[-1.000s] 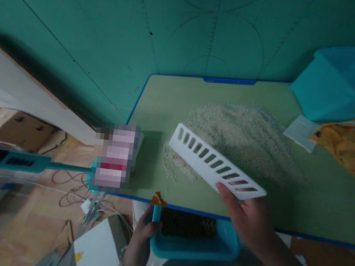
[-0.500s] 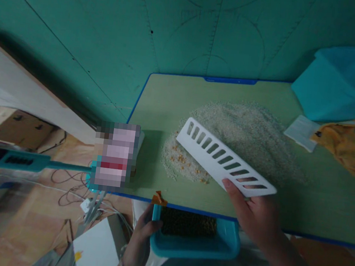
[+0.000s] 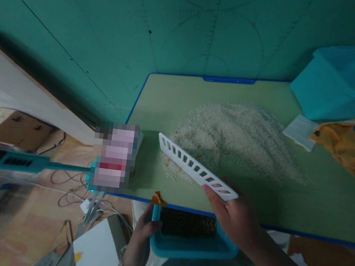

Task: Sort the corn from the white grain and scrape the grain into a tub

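Observation:
My right hand (image 3: 234, 220) grips one end of a white slotted plastic panel (image 3: 192, 167), held on edge across the near left part of a pile of pale grain (image 3: 238, 134) spread on the green table (image 3: 318, 198). A few orange bits lie in the grain by the panel's far end. My left hand (image 3: 140, 236) holds the left rim of a teal tray (image 3: 192, 249) with dark contents, kept just below the table's front edge.
A large teal bin (image 3: 342, 82) stands at the back right, with a white sheet (image 3: 299, 130) and an orange cloth (image 3: 342, 144) in front of it. A blurred-out box (image 3: 114, 155) sits at the table's left corner. Cables lie on the floor at the left.
The panel has swung down and toward the table's front left, tilting nearly onto its edge over the grain's near side. My left hand and the tray have stayed put.

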`<state>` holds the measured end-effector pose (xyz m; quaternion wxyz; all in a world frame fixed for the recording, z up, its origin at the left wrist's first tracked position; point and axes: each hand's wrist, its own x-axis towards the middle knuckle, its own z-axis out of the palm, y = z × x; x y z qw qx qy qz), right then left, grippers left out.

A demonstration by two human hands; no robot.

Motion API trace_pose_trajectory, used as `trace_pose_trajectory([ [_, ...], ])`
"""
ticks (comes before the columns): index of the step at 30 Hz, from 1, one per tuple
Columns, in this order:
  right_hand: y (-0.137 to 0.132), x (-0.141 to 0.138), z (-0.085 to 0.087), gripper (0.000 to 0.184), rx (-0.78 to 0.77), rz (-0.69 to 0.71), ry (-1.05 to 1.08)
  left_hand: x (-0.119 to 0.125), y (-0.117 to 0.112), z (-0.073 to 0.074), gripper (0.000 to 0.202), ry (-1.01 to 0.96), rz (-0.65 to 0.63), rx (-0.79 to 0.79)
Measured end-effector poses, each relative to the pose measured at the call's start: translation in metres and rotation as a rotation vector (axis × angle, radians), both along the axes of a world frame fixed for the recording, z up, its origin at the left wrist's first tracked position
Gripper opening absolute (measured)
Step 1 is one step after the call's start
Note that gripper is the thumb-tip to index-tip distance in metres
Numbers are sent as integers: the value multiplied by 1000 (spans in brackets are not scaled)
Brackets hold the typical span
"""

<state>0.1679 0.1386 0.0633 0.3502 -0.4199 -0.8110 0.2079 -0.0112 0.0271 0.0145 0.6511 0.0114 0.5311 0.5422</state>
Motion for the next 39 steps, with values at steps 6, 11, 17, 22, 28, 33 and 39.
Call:
trace_pose_trajectory([
  [6, 2, 2, -2, 16, 12, -62, -6, -2, -1, 0, 45, 9, 6, 8],
  [11, 0, 0, -2, 17, 9, -28, -15, -3, -2, -5, 43, 24, 4, 11],
  [17, 4, 2, -2, 15, 30, -106, -26, -2, -2, -5, 43, 21, -22, 20],
  [22, 4, 1, -3, 15, 16, -66, -25, -2, -1, -2, 44, 23, -17, 44],
  [28, 6, 5, -3, 13, 13, -158, -29, -3, -3, -5, 42, 14, -24, 49],
  [33, 7, 5, -2, 13, 18, -99, -31, -2, -1, -4, 36, 45, -35, 61],
  [39, 12, 9, 0, 14, 68, -217, -42, -1, 1, 0, 43, 54, -26, 3],
])
